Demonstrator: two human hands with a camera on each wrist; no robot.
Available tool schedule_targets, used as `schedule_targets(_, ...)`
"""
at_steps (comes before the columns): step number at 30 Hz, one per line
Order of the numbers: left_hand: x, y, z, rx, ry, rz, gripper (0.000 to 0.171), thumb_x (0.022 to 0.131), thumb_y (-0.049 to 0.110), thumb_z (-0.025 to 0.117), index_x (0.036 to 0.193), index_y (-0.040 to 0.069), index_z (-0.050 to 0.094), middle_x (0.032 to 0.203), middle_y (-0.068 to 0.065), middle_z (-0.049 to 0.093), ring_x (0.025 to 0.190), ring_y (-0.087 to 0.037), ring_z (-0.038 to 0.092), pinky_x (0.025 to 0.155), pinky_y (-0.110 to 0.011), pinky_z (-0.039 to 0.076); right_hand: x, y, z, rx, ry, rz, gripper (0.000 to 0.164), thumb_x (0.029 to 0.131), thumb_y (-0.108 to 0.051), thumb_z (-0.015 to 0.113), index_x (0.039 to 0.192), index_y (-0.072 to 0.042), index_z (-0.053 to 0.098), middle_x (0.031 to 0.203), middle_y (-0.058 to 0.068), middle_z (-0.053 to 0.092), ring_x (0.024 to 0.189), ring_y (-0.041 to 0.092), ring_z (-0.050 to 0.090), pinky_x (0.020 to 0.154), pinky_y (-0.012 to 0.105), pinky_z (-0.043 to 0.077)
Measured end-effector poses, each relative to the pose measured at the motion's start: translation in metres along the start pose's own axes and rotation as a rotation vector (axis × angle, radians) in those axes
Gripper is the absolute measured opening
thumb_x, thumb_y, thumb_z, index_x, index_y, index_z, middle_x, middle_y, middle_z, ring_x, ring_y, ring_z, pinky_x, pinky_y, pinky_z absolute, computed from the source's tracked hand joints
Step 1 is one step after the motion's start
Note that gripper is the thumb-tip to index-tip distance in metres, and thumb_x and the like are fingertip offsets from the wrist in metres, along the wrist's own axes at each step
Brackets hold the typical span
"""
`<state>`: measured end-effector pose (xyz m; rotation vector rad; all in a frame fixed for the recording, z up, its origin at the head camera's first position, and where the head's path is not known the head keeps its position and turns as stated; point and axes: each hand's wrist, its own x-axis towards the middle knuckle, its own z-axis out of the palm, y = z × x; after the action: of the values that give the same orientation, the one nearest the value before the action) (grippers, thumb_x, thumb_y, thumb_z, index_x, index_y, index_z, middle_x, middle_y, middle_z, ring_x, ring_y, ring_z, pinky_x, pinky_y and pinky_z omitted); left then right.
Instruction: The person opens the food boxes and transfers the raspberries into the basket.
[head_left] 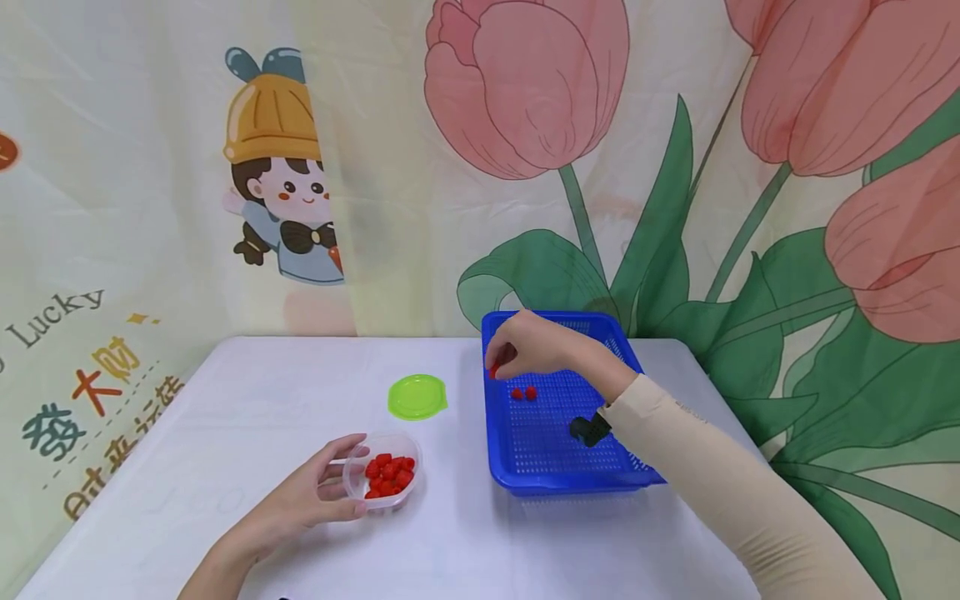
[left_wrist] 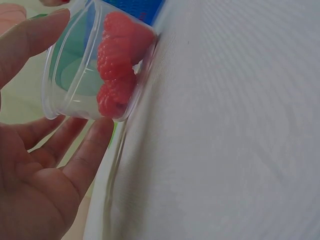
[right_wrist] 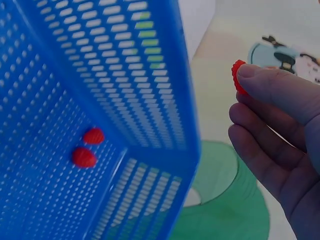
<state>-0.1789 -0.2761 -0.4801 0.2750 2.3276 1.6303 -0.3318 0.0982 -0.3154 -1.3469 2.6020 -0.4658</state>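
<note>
On the table, a clear plastic tub (head_left: pixel 384 502) holds several red raspberries (left_wrist: pixel 117 62). My left hand (head_left: pixel 315 487) grips the tub from its left side, thumb on the near wall and fingers on the far one. Over the left part of the blue basket (head_left: pixel 498 482), my right hand (head_left: pixel 525 346) pinches one raspberry (right_wrist: pixel 239 76) between thumb and fingertips. In the right wrist view that berry shows beyond the basket's rim, above it. Two more raspberries (head_left: pixel 524 393) lie close together on the basket's floor.
Behind the tub, a green lid (head_left: pixel 417 397) lies flat on the white table (head_left: pixel 300 375). A printed curtain (head_left: pixel 390 167) with tulips hangs along the table's back edge. The basket has perforated walls and stands right of the tub.
</note>
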Motion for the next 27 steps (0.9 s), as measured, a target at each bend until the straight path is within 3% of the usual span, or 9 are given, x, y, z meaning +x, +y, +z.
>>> schedule_targets(11, 0.0, 0.0, 0.0, 0.007, 0.0, -0.005, 0.091, 0.091, 0.023, 0.085, 0.164, 0.026, 0.033, 0.164, -0.015, 0.04, 0.14, -0.038, 0.055, 0.101, -0.023, 0.049, -0.018, 0.051, 0.008, 0.045, 0.07, 0.092, 0.012, 0.097, -0.013, 0.08, 0.108, -0.01, 0.082, 0.1, -0.002, 0.078, 0.09, 0.009, 0.072, 0.085, 0.025, 0.061)
schedule_targets(22, 0.001, 0.0, 0.001, 0.015, -0.004, -0.005, 0.09, 0.091, 0.023, 0.085, 0.164, 0.025, 0.032, 0.164, -0.015, 0.04, 0.14, -0.038, 0.055, 0.102, -0.023, 0.049, -0.027, 0.083, 0.019, 0.055, 0.092, 0.232, 0.011, 0.096, -0.015, 0.081, 0.107, -0.013, 0.081, 0.099, -0.003, 0.077, 0.09, 0.012, 0.071, 0.086, 0.029, 0.061)
schedule_targets(27, 0.001, 0.001, 0.001, 0.014, -0.003, -0.006, 0.091, 0.091, 0.023, 0.085, 0.164, 0.025, 0.032, 0.164, -0.015, 0.04, 0.141, -0.039, 0.053, 0.101, -0.02, 0.049, -0.032, 0.096, 0.028, 0.062, 0.107, 0.256, 0.009, 0.096, -0.014, 0.081, 0.105, -0.012, 0.08, 0.097, -0.002, 0.077, 0.088, 0.012, 0.071, 0.084, 0.03, 0.061)
